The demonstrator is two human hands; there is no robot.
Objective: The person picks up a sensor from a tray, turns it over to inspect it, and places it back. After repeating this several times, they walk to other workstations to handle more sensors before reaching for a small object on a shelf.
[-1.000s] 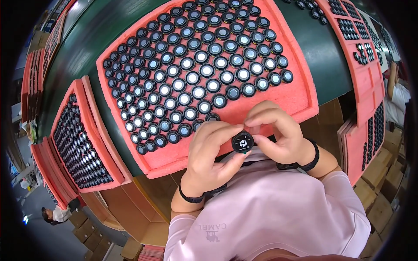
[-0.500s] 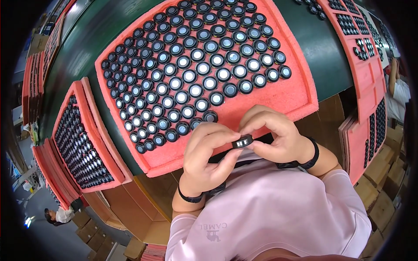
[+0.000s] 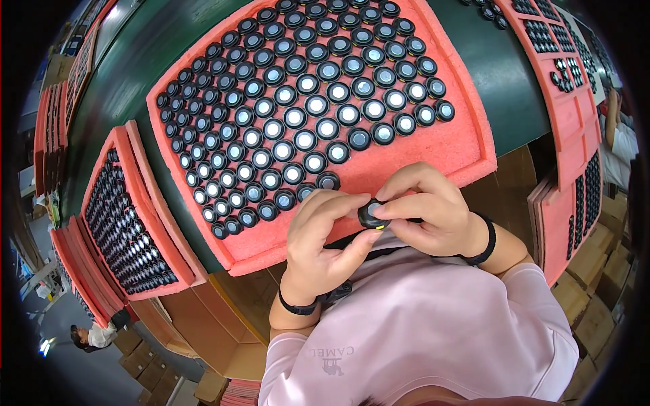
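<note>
Between both hands is a small round black part [image 3: 372, 214] with a pale disc on its face and a bit of yellow at its lower rim. My left hand [image 3: 326, 233] pinches it from the left between thumb and fingers. From the right, my right hand [image 3: 430, 213] has its closed fingertips against the same part. Just beyond lies a pink foam tray [image 3: 433, 152], filled with rows of similar black round parts [image 3: 316, 105] with silvery or white discs. Both hands are above the tray's near edge, where bare foam shows.
The tray rests on a dark green table [image 3: 504, 81]. To the left stands another pink tray [image 3: 191, 250] of black parts; more pink trays [image 3: 562, 135] line the right. Below the table edge are open cardboard boxes [image 3: 233, 325]. Other people [image 3: 98, 336] are farther off.
The black part has turned between my fingers: its edge with small white marks faced up before, and now its disc face shows. My right fingers have shifted slightly on it.
</note>
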